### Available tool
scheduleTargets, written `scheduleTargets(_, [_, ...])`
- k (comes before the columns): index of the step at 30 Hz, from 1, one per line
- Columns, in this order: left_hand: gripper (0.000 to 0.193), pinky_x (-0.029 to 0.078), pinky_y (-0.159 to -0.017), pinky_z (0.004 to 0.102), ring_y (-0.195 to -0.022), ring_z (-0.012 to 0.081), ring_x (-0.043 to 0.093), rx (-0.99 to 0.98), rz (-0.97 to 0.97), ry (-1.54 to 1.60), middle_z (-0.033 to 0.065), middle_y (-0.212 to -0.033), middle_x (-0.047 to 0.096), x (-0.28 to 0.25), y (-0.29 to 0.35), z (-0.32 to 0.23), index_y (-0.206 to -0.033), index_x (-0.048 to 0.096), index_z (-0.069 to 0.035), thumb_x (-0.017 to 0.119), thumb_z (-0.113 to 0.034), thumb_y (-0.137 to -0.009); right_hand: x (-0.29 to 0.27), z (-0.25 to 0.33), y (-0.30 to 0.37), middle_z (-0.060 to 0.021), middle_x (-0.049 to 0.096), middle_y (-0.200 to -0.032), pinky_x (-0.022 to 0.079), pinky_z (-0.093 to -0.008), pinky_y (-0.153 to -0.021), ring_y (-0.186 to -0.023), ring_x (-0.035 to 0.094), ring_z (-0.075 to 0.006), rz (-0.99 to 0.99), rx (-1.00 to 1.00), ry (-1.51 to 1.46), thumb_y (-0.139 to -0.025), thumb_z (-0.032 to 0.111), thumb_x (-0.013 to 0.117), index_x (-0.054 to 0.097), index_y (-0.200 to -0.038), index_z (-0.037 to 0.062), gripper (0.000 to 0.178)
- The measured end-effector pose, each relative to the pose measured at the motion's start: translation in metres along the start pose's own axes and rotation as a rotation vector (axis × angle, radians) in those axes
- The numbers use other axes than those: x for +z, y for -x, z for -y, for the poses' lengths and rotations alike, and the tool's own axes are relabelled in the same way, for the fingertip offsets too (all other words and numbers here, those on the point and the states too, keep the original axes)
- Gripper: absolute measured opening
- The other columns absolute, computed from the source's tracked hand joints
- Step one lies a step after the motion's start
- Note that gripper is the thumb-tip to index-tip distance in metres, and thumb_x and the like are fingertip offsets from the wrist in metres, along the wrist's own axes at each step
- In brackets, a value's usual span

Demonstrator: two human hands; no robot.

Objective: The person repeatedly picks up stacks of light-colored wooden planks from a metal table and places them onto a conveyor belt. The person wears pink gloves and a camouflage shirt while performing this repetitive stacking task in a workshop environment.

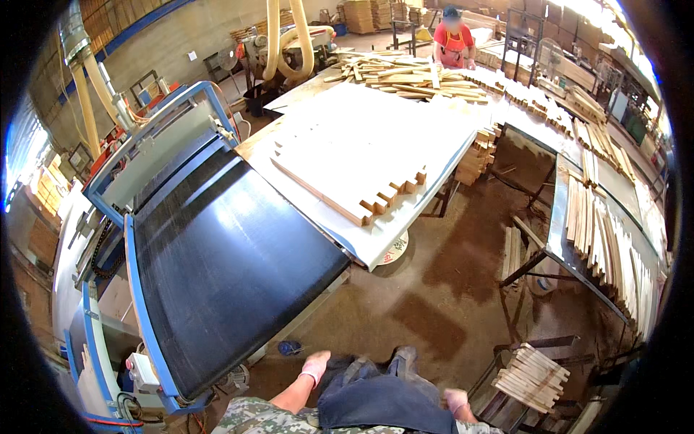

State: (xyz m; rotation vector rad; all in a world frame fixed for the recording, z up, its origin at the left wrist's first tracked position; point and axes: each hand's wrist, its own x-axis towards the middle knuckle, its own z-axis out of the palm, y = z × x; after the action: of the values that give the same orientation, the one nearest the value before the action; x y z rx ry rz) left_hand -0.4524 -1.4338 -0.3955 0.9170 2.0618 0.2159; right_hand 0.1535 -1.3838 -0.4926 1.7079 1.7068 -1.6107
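Observation:
My left hand (315, 366), in a pale glove, hangs beside my body near the front corner of the black conveyor belt (231, 260). Its fingers look loosely stretched, and nothing shows in it. On my other side, my right hand (456, 401) is low and small in view, close to a stack of wooden strips (533, 377) on a low stand. Its fingers are too foreshortened to read. Beyond the belt, a table (394, 242) carries a broad layer of pale wooden boards (361, 145), with staggered ends toward me.
The belt belongs to a blue-framed machine (137, 304) on the left. On the right, a long metal bench (560, 224) bears rows of wooden strips (603, 239). A person (454, 47) in red stands at the back, near a pile of loose strips (412, 76). Thick hoses (300, 43) hang behind.

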Motion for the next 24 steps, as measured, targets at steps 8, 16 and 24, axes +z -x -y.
scheduleTargets(8, [0.051,0.047,-0.116,0.0386,-0.131,0.0251,0.065,0.394,0.21,1.169,0.0156,-0.142,0.069,-0.171,0.049,-0.279,-0.146,0.061,0.004,0.064,-0.03,-0.108,-0.33,0.202,-0.156,0.0019,0.049,-0.06,0.043,-0.0348,-0.05,-0.055,0.051,-0.018,-0.933,-0.608,1.052,-0.087,0.01,0.066,0.064,-0.071,0.0193,0.018])
scheduleTargets(16, [0.074,0.041,-0.121,0.0382,-0.151,0.0267,0.047,0.597,-0.358,1.309,0.0225,-0.161,0.05,-0.259,-0.078,-0.375,-0.164,0.035,0.005,0.072,-0.014,-0.103,-0.505,0.575,-0.169,-0.0001,0.063,-0.094,0.053,-0.0299,-0.076,-0.085,0.062,-0.0135,-0.887,-0.833,-0.542,-0.096,0.02,0.073,0.048,-0.157,-0.0037,0.069])
scheduleTargets(24, [0.091,0.039,-0.122,0.0396,-0.154,0.0349,0.043,0.392,-0.812,0.762,0.0298,-0.166,0.041,-0.269,-0.19,-0.401,-0.169,0.023,0.0,0.076,-0.022,-0.098,-0.537,0.803,-0.244,-0.025,0.065,-0.146,0.048,-0.0377,-0.114,-0.134,0.064,-0.0314,-0.461,-0.679,-0.015,-0.095,0.042,0.074,0.044,-0.16,-0.0007,0.083])
